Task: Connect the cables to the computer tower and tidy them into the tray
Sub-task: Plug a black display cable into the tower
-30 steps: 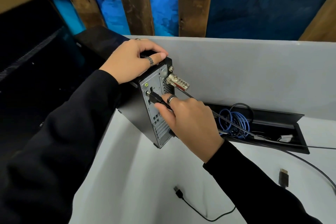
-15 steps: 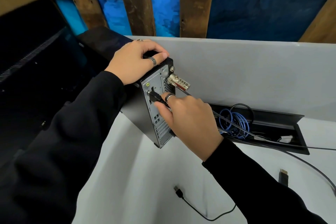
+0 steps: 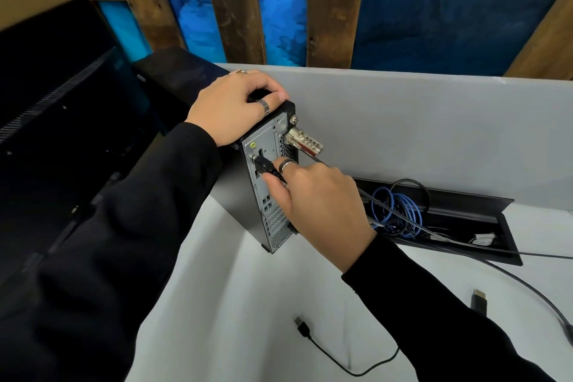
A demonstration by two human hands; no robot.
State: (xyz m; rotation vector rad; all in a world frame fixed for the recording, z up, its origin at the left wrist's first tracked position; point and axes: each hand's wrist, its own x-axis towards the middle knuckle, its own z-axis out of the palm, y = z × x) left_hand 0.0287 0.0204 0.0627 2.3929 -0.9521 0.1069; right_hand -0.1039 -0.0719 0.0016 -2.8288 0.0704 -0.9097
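A small black computer tower (image 3: 273, 220) stands on the white desk with its rear panel facing me. My left hand (image 3: 229, 108) grips its top rear corner. My right hand (image 3: 319, 195) pinches a black cable plug (image 3: 263, 166) whose tip sits at a port high on the rear panel. A silver combination lock (image 3: 305, 141) with its cable hangs off the panel's upper right. The black recessed cable tray (image 3: 496, 228) lies to the right, holding coiled blue cables (image 3: 400, 214). A loose USB plug (image 3: 302, 327) and an HDMI plug (image 3: 480, 301) lie on the desk.
A dark monitor (image 3: 62, 96) fills the left side. A grey partition (image 3: 403, 121) rises right behind the tower and tray. A thick grey cable (image 3: 533, 291) runs from the tower area across the desk to the right edge.
My right hand has kept its pinch on the plug at the rear panel and shifted only slightly. The left hand stays on the tower's top.
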